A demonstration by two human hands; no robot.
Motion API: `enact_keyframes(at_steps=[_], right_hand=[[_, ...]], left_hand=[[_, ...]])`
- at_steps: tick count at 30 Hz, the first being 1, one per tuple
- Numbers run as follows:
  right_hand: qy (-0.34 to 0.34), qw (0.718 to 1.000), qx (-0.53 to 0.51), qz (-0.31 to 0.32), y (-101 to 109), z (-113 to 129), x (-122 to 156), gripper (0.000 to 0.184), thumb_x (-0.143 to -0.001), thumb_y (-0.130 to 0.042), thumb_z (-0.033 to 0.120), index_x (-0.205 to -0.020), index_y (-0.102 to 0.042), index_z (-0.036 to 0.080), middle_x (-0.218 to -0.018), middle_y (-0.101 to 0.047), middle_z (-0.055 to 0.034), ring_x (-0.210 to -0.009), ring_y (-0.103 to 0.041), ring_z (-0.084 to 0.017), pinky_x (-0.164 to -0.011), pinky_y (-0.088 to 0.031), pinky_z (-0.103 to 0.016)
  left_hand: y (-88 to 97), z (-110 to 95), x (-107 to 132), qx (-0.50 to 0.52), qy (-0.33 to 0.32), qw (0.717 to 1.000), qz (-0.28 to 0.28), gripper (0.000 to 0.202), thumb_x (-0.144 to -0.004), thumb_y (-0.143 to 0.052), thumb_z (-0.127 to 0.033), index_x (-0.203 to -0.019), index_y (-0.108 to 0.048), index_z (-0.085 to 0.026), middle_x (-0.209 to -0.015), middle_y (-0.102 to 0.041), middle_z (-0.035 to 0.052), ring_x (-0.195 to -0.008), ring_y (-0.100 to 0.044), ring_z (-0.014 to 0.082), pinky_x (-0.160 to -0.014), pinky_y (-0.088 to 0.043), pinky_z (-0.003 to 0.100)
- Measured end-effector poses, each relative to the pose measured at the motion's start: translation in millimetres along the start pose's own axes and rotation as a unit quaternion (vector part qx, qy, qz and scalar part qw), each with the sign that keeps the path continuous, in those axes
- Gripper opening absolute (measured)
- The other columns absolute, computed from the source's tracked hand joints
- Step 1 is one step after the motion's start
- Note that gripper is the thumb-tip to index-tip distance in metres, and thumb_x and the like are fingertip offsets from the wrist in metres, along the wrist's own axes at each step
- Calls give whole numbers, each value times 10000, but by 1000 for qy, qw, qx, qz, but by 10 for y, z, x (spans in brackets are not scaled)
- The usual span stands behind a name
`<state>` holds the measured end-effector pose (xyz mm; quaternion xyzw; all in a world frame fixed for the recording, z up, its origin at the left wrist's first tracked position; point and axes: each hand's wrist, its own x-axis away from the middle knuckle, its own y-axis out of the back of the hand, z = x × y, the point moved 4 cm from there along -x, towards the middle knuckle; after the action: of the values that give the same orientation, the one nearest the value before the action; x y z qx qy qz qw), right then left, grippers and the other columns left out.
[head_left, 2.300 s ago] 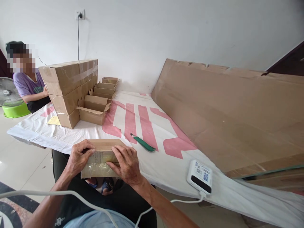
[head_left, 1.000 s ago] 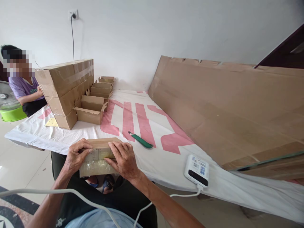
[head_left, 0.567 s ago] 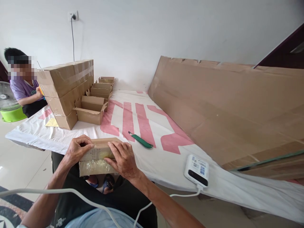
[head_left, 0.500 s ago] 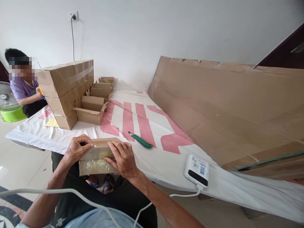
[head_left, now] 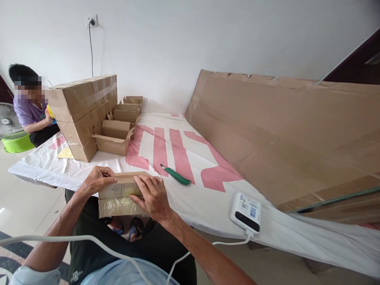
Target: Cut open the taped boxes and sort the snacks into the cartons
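Note:
A small cardboard box (head_left: 114, 208) with clear tape across its near side is held at the table's front edge, over my lap. The fingers of my left hand (head_left: 97, 181) are pinched together at its upper left edge. My right hand (head_left: 154, 198) grips the right end, thumb on the near side and fingers over the top. Beyond my right hand, a green utility knife (head_left: 179, 176) lies on the cloth. Open cardboard boxes (head_left: 111, 145) stand in a row further back.
Taped boxes (head_left: 80, 103) are stacked at the left, beside a yellow card (head_left: 65, 153). A large cardboard sheet (head_left: 267, 130) leans at the right. A white power bank (head_left: 246, 213) trails a cable (head_left: 86, 238) across my lap. Another person (head_left: 29, 114) sits far left, near a fan (head_left: 10, 120).
My left hand has shifted slightly up and left, baring more of the box's left end. My right hand stays on the box. The other person has moved slightly.

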<state>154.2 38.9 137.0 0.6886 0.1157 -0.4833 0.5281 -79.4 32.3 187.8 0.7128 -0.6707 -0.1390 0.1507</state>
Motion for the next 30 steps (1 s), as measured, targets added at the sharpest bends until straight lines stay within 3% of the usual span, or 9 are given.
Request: enact_keyframes(at_steps=[3, 8, 13, 17, 22, 30], right_hand=[[1, 1000, -1, -5, -5, -5, -5, 519, -1075, -616, 475, -1385, -656, 60, -1213, -732, -198, -1094, -616, -333, -969, -451, -487], [0, 1000, -1, 0, -17, -24, -6, 507, -1081, -602, 481, -1393, -663, 86, -1212, -730, -190, -1097, -618, -326, -974, -448, -478], [-4, 1000, -1, 17, -36, -42, -9, 521, -1075, -612, 482, -1438, -652, 110, -1236, -722, -189, -1121, -614, -333, -982, -449, -485], [-4, 1000, -1, 8, -32, -47, -21, 544, -1087, -583, 498, -1428, -643, 79, -1226, -725, -196, -1111, -613, -332, -976, -453, -487], [-5, 1000, 1, 23, -51, -63, -26, 540, -1093, -571, 506, -1434, -640, 93, -1257, -718, -194, -1140, -618, -333, -990, -451, -481], [-9, 999, -14, 31, -82, -85, -27, 570, -1064, -628, 485, -1486, -614, 102, -1272, -713, -200, -1146, -617, -343, -996, -456, -492]], left_hand=[[4, -8, 1, 11, -2, 1000, 2, 253, -648, -865, -359, -744, -729, -168, -677, -663, -18, -587, -556, 118, -542, -391, 217], [33, -95, 21, 1, -111, 994, -12, 224, -735, -875, -368, -841, -790, -190, -973, -718, 43, -836, -672, 169, -711, -542, 259], [30, -187, 26, -94, -171, 978, 67, 268, -920, -765, -429, -820, -857, -198, -1038, -763, 90, -869, -702, 189, -740, -541, 278], [78, -206, 89, -154, -197, 964, 91, 336, -1023, -665, -449, -924, -880, -210, -1078, -798, 100, -954, -746, 226, -839, -569, 313], [137, -124, 202, -215, -213, 948, 98, 314, -1039, -656, -436, -1186, -866, -254, -1266, -786, 120, -1164, -740, 280, -1045, -570, 401], [192, -69, 218, -341, -229, 908, 82, 449, -1073, -583, -518, -1323, -797, -212, -1365, -754, 157, -1262, -709, 329, -1132, -554, 487]])
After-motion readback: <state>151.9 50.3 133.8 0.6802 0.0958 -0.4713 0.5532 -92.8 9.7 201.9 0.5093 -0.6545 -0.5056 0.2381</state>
